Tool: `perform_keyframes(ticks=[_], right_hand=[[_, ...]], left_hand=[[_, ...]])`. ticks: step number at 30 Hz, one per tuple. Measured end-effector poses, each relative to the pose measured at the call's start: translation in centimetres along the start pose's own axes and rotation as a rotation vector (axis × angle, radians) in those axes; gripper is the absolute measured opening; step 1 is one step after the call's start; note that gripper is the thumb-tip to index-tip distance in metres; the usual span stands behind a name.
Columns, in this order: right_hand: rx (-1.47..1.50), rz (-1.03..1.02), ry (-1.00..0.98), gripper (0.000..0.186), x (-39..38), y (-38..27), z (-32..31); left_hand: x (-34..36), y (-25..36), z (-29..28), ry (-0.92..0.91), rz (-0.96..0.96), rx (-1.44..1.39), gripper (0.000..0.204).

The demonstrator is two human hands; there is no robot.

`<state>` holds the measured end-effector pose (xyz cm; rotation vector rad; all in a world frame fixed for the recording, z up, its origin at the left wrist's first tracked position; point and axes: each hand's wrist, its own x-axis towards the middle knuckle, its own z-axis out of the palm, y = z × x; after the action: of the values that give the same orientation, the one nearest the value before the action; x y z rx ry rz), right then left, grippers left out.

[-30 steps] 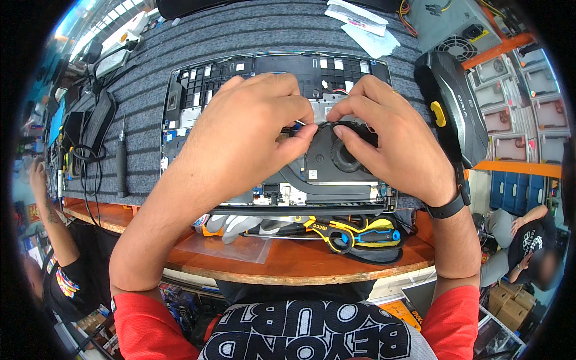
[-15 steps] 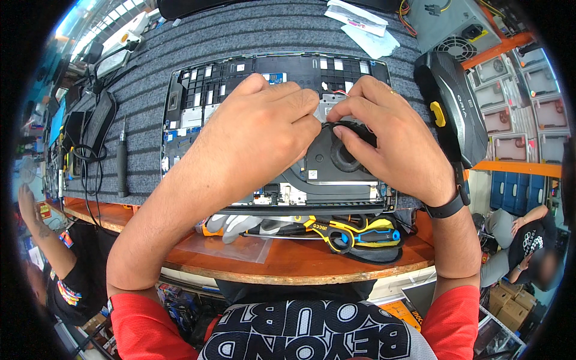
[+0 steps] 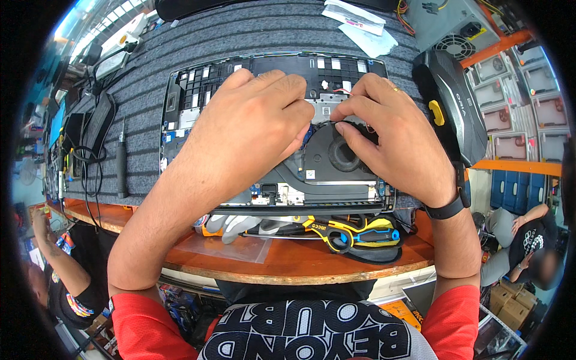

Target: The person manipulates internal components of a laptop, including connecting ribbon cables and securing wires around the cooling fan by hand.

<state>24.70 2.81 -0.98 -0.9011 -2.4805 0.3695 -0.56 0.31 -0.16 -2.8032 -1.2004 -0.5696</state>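
Both hands point(image 3: 252, 135) lower on fan point(image 3: 342, 156)

You look down through one camera worn on your head, the left of a side-by-side pair, so only this single view is here and nothing overlaps with another. It faces steeply downward and slightly forward over the workbench point(image 3: 288, 264), close enough that your left hand point(image 3: 252, 132) and right hand point(image 3: 396, 138) fill the middle, with your forearms entering from the lower edge and your chest at the bottom. The opened laptop point(image 3: 198, 84) sits just beyond them, centred. The fisheye lens bends the bench edge and the grey mat point(image 3: 252, 30) toward the dark round rim, and other people show at the far left and right edges.
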Motion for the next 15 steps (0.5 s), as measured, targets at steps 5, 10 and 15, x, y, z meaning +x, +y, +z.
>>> perform_keyframes(ticks=[5, 10, 15], right_hand=[[0.015, 0.016, -0.018, 0.011, -0.05, 0.09, -0.01], [0.019, 0.031, -0.044, 0.01, 0.04, 0.05, -0.08], [0.036, 0.022, -0.041, 0.011, 0.09, 0.2, 0.02]], left_hand=[[0.43, 0.34, -0.6, -0.001, -0.002, -0.047, 0.015], [0.42, 0.43, -0.69, -0.015, -0.022, -0.101, 0.015], [0.04, 0.35, -0.25, -0.051, -0.101, -0.135, 0.014]])
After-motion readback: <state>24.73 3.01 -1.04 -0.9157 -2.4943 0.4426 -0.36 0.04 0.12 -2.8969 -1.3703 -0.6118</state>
